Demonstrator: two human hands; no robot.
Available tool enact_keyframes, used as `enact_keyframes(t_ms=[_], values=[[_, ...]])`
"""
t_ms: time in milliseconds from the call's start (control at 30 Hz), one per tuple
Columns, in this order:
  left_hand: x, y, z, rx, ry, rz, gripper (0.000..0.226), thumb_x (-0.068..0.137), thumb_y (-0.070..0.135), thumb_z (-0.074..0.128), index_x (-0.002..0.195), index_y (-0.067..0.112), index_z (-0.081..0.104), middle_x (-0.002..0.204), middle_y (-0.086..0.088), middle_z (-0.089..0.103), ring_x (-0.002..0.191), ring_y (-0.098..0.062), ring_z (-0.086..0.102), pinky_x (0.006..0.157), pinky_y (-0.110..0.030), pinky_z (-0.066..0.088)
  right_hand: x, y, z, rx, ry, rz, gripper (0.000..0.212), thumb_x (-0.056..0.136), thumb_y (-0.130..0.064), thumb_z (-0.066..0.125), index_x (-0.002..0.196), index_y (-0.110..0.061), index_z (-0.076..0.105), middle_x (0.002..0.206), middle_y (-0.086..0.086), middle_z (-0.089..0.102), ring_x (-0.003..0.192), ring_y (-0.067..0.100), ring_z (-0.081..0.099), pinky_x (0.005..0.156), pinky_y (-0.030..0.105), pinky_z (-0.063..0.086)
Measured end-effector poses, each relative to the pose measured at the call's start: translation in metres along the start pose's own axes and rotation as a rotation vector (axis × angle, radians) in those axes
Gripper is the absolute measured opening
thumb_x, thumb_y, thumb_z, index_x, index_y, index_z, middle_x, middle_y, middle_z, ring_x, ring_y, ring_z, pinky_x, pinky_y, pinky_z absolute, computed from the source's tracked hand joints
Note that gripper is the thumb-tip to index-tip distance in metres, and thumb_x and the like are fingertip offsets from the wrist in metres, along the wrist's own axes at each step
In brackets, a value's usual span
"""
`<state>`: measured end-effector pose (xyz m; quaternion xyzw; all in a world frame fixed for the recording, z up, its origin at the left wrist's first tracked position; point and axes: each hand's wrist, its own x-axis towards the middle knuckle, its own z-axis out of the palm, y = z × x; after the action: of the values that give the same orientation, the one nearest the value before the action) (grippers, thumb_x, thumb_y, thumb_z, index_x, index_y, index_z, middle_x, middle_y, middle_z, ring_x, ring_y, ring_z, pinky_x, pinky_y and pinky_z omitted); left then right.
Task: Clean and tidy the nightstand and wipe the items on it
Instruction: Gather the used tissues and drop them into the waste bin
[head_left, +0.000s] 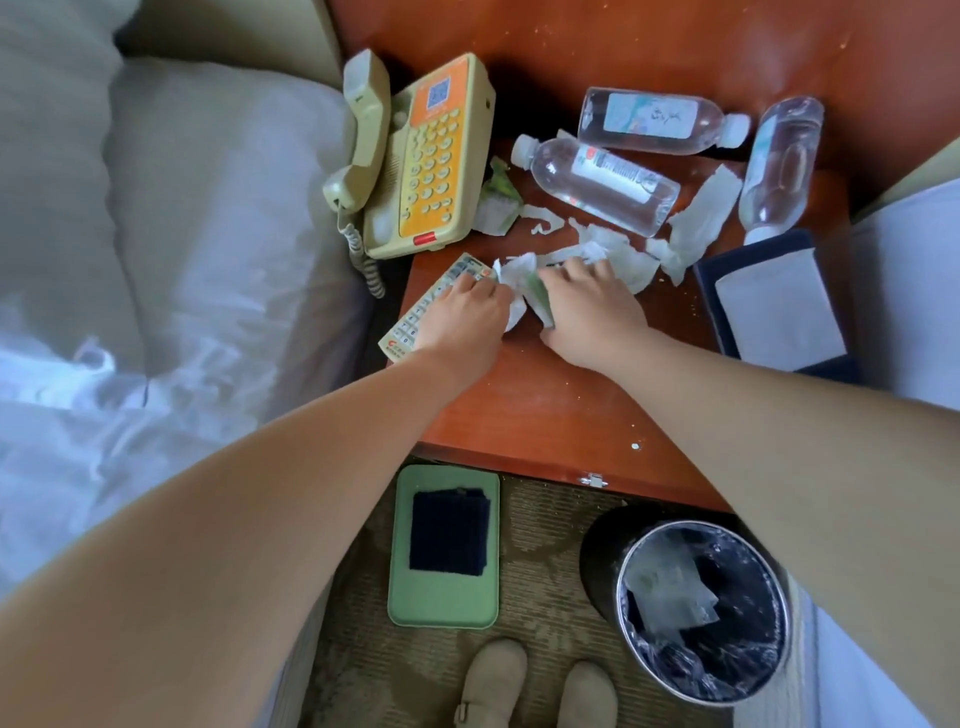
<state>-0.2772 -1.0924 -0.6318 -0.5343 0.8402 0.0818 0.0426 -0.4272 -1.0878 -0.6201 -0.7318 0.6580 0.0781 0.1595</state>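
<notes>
Where the crumb-strewn wooden table (545, 410) stands beside a bed (156, 218), left hand (462, 314) and right hand (589, 306) each grip crumpled tissue (519, 280) near its middle. The left hand half covers a remote (428, 306), and what lies in the floor bin (779, 597) is indistinct.

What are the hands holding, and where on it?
Both grip the crumpled tissue wad: left hand pinches its left edge, right hand its right side.

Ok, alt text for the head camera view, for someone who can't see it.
A person's left hand and right hand grip crumpled tissue scraps on a wooden nightstand, beside a remote control. Behind lie a corded phone and three water bottles on their sides; a lined bin stands below.
</notes>
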Motion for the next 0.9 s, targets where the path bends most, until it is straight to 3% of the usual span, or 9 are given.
enact_keyframes(t_ms=[67, 167, 300, 367, 567, 633, 700, 800, 900], values=[[-0.001, 0.004, 0.001, 0.003, -0.002, 0.04, 0.035, 0.093, 0.003, 0.047, 0.127, 0.009, 0.051, 0.129, -0.01, 0.053, 0.122, -0.03, 0.042, 0.095, -0.036, 0.038, -0.01, 0.003, 0.005, -0.047, 0.058, 0.019, 0.058, 0.088, -0.029, 0.063, 0.139, -0.014, 0.039, 0.135, 0.009, 0.044, 0.126, 0.032, 0.037, 0.094, 0.038, 0.04], [-0.005, 0.015, 0.0, -0.053, -0.024, 0.082, 0.029, 0.095, 0.006, 0.045, 0.122, 0.011, 0.056, 0.12, -0.007, 0.057, 0.121, -0.028, 0.045, 0.081, -0.035, 0.039, -0.024, 0.01, 0.012, 0.006, 0.138, 0.047, 0.039, 0.09, -0.021, 0.062, 0.126, -0.011, 0.05, 0.12, 0.01, 0.054, 0.113, 0.03, 0.05, 0.075, 0.035, 0.043], [-0.006, 0.032, -0.003, -0.273, -0.02, 0.043, 0.026, 0.093, 0.013, 0.048, 0.117, 0.012, 0.058, 0.111, -0.009, 0.059, 0.1, -0.031, 0.057, 0.073, -0.037, 0.047, -0.037, 0.026, 0.009, 0.191, 0.282, 0.1, 0.022, 0.093, -0.013, 0.057, 0.115, -0.011, 0.06, 0.105, 0.008, 0.063, 0.099, 0.028, 0.061, 0.065, 0.032, 0.043], [-0.003, 0.042, -0.007, -0.435, -0.009, -0.037, 0.027, 0.092, 0.016, 0.051, 0.118, 0.015, 0.059, 0.111, -0.007, 0.062, 0.093, -0.029, 0.06, 0.073, -0.037, 0.049, -0.042, 0.034, 0.001, 0.307, 0.339, 0.154, 0.025, 0.095, -0.014, 0.056, 0.119, -0.012, 0.06, 0.108, 0.008, 0.066, 0.1, 0.028, 0.062, 0.065, 0.029, 0.042], [0.001, 0.075, -0.014, -0.82, -0.082, -0.185, 0.009, 0.09, 0.023, 0.059, 0.099, 0.022, 0.059, 0.089, 0.006, 0.063, 0.067, -0.007, 0.055, 0.046, -0.015, 0.039, -0.057, 0.059, -0.014, 0.627, 0.41, 0.334, 0.028, 0.094, -0.018, 0.058, 0.122, -0.015, 0.058, 0.119, 0.004, 0.065, 0.105, 0.022, 0.062, 0.066, 0.023, 0.046], [-0.001, 0.086, -0.016, -0.842, -0.076, -0.198, 0.006, 0.089, 0.023, 0.06, 0.096, 0.022, 0.059, 0.087, 0.007, 0.063, 0.073, -0.011, 0.058, 0.051, -0.015, 0.044, -0.064, 0.067, -0.016, 0.728, 0.417, 0.359, 0.028, 0.093, -0.017, 0.058, 0.121, -0.015, 0.059, 0.115, 0.0, 0.064, 0.097, 0.013, 0.058, 0.062, 0.015, 0.042], [-0.003, 0.098, -0.018, -0.887, -0.082, -0.224, 0.006, 0.088, 0.021, 0.06, 0.094, 0.022, 0.058, 0.09, 0.002, 0.066, 0.083, -0.019, 0.064, 0.065, -0.028, 0.053, -0.076, 0.076, -0.019, 0.804, 0.423, 0.382, 0.027, 0.092, -0.016, 0.058, 0.118, -0.013, 0.06, 0.108, -0.001, 0.064, 0.093, 0.01, 0.056, 0.057, 0.01, 0.035], [-0.007, 0.115, -0.025, -1.017, -0.116, -0.243, 0.011, 0.086, 0.017, 0.061, 0.087, 0.026, 0.056, 0.095, -0.004, 0.069, 0.091, -0.025, 0.068, 0.082, -0.044, 0.058, -0.099, 0.09, -0.022, 0.891, 0.439, 0.429, 0.022, 0.092, -0.017, 0.058, 0.113, -0.012, 0.063, 0.099, -0.002, 0.063, 0.09, 0.012, 0.059, 0.056, 0.013, 0.037], [-0.014, 0.136, -0.031, -1.093, -0.191, -0.211, 0.012, 0.088, 0.012, 0.062, 0.098, 0.018, 0.058, 0.101, -0.007, 0.069, 0.097, -0.024, 0.068, 0.084, -0.038, 0.059, -0.126, 0.104, -0.023, 0.942, 0.408, 0.451, 0.019, 0.091, -0.019, 0.057, 0.107, -0.011, 0.064, 0.087, -0.003, 0.061, 0.082, 0.014, 0.058, 0.054, 0.019, 0.037]])
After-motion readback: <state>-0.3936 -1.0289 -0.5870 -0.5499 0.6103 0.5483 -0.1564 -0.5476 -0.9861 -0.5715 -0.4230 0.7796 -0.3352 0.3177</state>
